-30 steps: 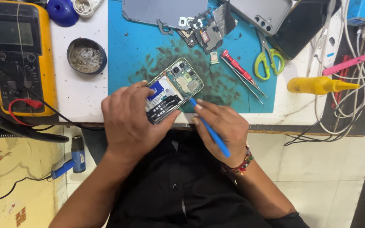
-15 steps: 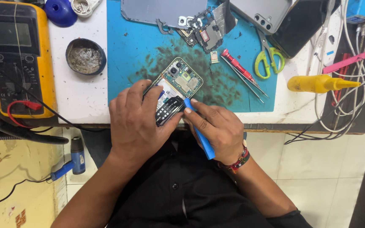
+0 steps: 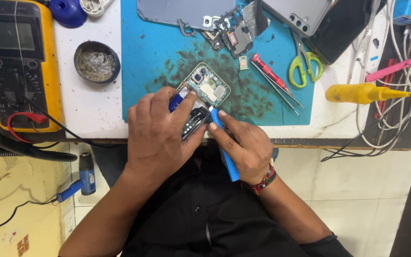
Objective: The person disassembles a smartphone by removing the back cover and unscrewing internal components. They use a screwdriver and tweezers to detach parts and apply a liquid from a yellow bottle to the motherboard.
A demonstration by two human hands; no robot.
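Phone (image 3: 204, 97) with its back off sits at the near edge of the blue mat (image 3: 158, 66), and I see it has tilted and slid a little nearer since a second ago. My left hand (image 3: 160, 135) is closed around its lower half. My right hand (image 3: 243, 145) pinches the blue pry tool (image 3: 223, 143), whose tip has moved up from the phone's side to its middle, just under the green board; I judge the prying is now working on the inner parts.

Far right on the surface (image 3: 91, 102) lies a yellow bottle (image 3: 360, 93) with a pointed nozzle, on its side. Far left stands a yellow meter (image 3: 17, 62), with a small round tin (image 3: 96, 62) beside it.
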